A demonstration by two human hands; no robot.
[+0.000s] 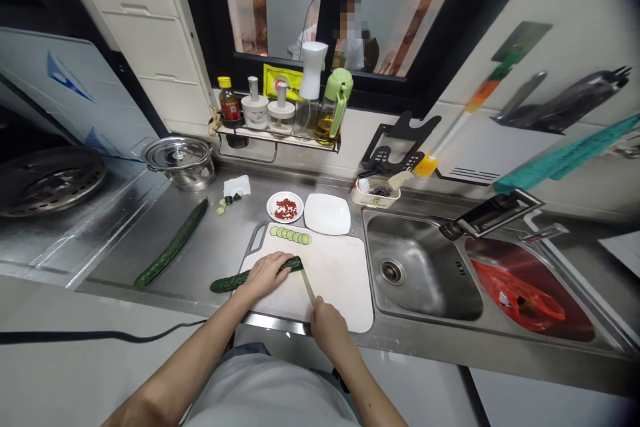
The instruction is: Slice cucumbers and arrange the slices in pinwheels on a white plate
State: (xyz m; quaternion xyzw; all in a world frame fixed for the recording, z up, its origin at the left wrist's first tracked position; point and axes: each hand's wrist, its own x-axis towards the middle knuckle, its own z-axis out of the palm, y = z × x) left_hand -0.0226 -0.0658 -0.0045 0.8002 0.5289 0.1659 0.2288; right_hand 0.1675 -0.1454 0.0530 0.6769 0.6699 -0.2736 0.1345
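A long dark green cucumber [227, 281] lies across the left edge of the white cutting board [340, 273]. My left hand [265, 275] presses down on it, fingers curled over its right part. My right hand [327, 327] is closed on the handle of a knife [307, 283] whose blade meets the cucumber's right end. A row of several cucumber slices [290, 235] lies at the board's far edge.
A second whole cucumber [173, 245] lies on the steel counter to the left, near a lidded pot [181, 161]. Behind the board stand a small plate of red bits [285, 207] and a white square plate [327, 213]. A sink [420, 273] is to the right.
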